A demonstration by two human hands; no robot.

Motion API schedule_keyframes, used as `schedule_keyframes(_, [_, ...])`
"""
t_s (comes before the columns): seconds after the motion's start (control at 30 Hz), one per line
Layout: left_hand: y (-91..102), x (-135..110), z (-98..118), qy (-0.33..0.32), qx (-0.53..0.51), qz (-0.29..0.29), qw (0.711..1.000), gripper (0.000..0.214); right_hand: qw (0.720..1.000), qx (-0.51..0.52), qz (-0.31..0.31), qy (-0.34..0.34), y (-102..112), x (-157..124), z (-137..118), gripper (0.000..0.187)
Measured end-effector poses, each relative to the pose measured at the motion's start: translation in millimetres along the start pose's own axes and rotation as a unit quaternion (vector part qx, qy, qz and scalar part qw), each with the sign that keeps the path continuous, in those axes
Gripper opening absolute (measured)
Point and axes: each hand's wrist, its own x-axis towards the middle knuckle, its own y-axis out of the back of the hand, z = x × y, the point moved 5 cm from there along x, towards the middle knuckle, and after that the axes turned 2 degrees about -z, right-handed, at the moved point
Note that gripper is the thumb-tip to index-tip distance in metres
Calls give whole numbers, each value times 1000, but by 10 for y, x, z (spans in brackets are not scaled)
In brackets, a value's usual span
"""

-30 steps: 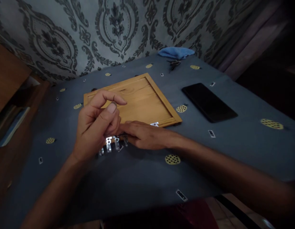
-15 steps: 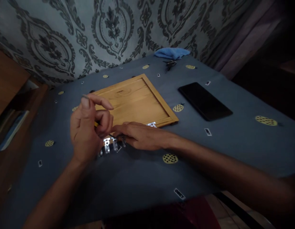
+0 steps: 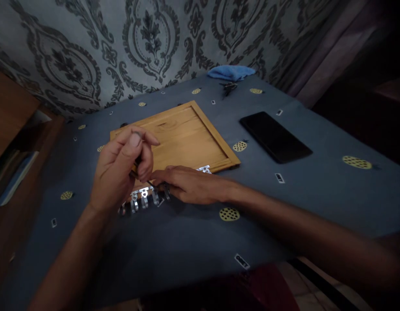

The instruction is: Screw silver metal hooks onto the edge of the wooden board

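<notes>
A wooden board with a raised rim lies on the blue patterned cloth. A metal hook rail with several shiny hooks sits at its near edge. My left hand is closed around a thin dark tool whose tip points down at the rail. My right hand rests palm down at the board's near edge. Its fingers are pressed together on the right end of the rail. A small metal bracket shows just beyond its knuckles.
A black phone lies to the right of the board. A blue cloth and a small dark object sit at the table's far edge by the patterned wall. A wooden shelf with books stands at the left.
My left hand has turned and curled back down over the tool, its thumb and forefinger shifting above the rail. More hooks show at the left. My right hand has stayed on the rail.
</notes>
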Motion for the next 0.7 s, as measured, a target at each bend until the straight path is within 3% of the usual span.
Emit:
schedule_keyframes(0.13, [31,-21,25,-44,-9,120,992,23,1000,-19,12,1,8,-2,-6,40])
schedule_keyframes(0.47, [-44,-1,6,-55,-49,64,995,19,1000,-13,3,-10,9,-10,-3,42])
schedule_keyframes(0.7, [-94,-108,86,-98,-24,117,988,23,1000,0,8,-15,-10,-23,14,42])
